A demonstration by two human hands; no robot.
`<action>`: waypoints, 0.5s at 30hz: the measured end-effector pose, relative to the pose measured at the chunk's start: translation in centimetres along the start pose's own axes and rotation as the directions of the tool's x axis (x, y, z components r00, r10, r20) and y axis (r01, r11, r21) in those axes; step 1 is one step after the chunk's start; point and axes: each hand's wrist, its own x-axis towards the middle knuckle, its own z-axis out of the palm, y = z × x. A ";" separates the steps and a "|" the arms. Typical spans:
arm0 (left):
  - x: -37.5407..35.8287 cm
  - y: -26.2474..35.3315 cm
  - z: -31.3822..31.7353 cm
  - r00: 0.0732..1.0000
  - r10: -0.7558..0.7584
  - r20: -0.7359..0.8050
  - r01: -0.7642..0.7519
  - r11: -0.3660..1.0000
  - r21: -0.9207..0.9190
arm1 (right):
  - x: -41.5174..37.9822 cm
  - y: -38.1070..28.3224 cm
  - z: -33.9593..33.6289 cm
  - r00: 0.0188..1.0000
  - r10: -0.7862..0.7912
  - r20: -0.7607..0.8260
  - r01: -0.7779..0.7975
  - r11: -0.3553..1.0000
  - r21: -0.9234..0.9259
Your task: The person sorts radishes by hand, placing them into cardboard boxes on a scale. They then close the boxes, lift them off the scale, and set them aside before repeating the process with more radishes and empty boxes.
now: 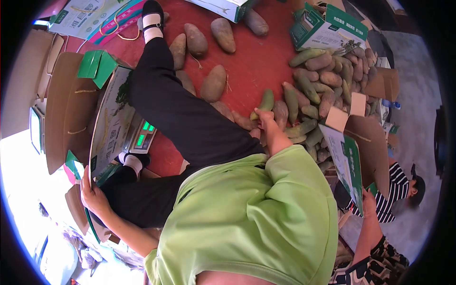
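The near end of a green radish (267, 99) is clasped by the right grip (264, 117), presumably because it lies closest; its long axis is pointed forward, slightly rightward. Well left of that grip, a carton (105, 130) is pinched at its edge by the left grip (96, 198), seemingly for steadiness.

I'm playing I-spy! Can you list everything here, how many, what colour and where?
Long vegetable: 1, green, right of centre
Vegetable pile: many, green and brown, right
Loose vegetables: several, brown, top middle
Cardboard boxes: several, white, green, brown, around edges
Scale: 1, silver with green digits, left
Floor: 1, red, middle
Other people: 2, striped and patterned clothes, right
Shoes: 2, black, top and left
Trousers: 1, black, middle
Shirt: 1, light green, bottom
Left hand: 1, on left box
Right hand: 1, holding long vegetable
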 end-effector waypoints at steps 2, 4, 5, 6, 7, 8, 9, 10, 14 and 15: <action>0.0 -0.1 0.0 1.000 -0.010 0.024 0.010 0.999 -0.037 | 0.7 -0.2 1.0 1.000 0.025 -0.015 -0.023 0.997 0.074; -0.1 -0.1 -0.1 0.999 -0.027 0.028 0.028 1.000 -0.004 | 1.1 -0.4 1.4 0.995 0.055 -0.088 -0.042 0.990 0.138; -0.1 0.0 -0.1 0.999 -0.037 0.036 0.036 0.999 0.025 | 0.0 -0.9 1.1 0.998 0.047 -0.045 -0.038 0.982 0.183; 0.0 0.1 -0.1 0.999 -0.040 0.031 0.039 0.999 0.023 | -1.2 -1.6 0.8 0.998 0.041 -0.043 -0.033 0.983 0.183; 0.0 0.2 -0.2 0.999 -0.041 0.030 0.041 0.999 0.030 | -3.2 -2.4 0.3 0.997 0.063 0.042 -0.072 0.952 0.297; 0.1 0.3 -0.1 0.999 -0.041 0.031 0.040 0.999 0.035 | -4.3 -2.9 -0.1 0.989 0.075 0.126 -0.120 0.906 0.405; 0.2 0.3 0.0 0.999 -0.040 0.027 0.039 0.999 0.028 | -4.0 -3.2 -0.2 0.990 0.068 0.122 -0.113 0.905 0.409; 0.2 0.3 0.0 0.999 -0.031 0.023 0.030 0.999 0.024 | -4.0 -3.6 -0.2 0.967 -0.042 0.252 -0.065 0.913 0.402; 0.1 0.4 -0.3 0.997 -0.062 0.050 0.062 0.998 0.008 | -5.1 -5.9 0.8 0.909 -0.286 0.303 0.217 0.946 0.240; 0.1 0.4 -0.2 0.997 -0.064 0.043 0.064 0.998 0.003 | -5.7 -6.7 0.9 0.877 -0.339 0.340 0.307 0.940 0.147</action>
